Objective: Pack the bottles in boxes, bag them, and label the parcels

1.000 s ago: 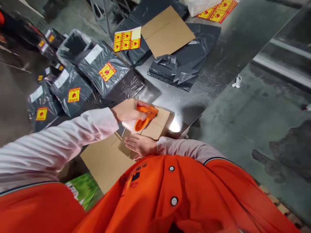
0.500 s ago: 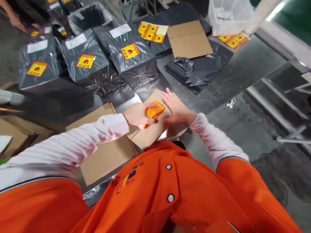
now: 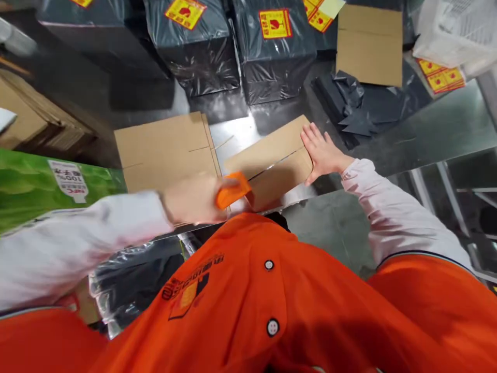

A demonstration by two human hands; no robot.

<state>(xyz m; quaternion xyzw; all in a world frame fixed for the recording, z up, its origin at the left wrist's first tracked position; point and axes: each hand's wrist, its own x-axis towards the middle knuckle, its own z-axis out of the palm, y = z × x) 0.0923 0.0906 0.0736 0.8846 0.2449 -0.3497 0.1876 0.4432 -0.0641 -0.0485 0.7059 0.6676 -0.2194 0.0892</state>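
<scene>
My left hand (image 3: 194, 199), slightly blurred, is closed around an orange tape dispenser (image 3: 234, 190) at the near left end of a small cardboard box (image 3: 281, 173). A dark seam runs lengthwise between the two flaps on the box's upper side. At the box's far right end lies my right hand (image 3: 322, 150), its fingers stretched out and pressed against the edge. Flat cardboard (image 3: 166, 145) lies on the table to the left of the box, partly behind my left hand.
Black-wrapped parcels (image 3: 275, 62) with yellow-red stickers line the back. Black plastic bags (image 3: 373, 111) lie at right, near a cardboard sheet (image 3: 368, 46) and a white crate (image 3: 458, 36). A green printed box (image 3: 31, 181) and stacked cardboard (image 3: 34, 114) stand at left.
My view has shifted, with the parcels now closer and higher. The tape dispenser has moved from the middle of the box to its left end; my right hand now rests at the right end.
</scene>
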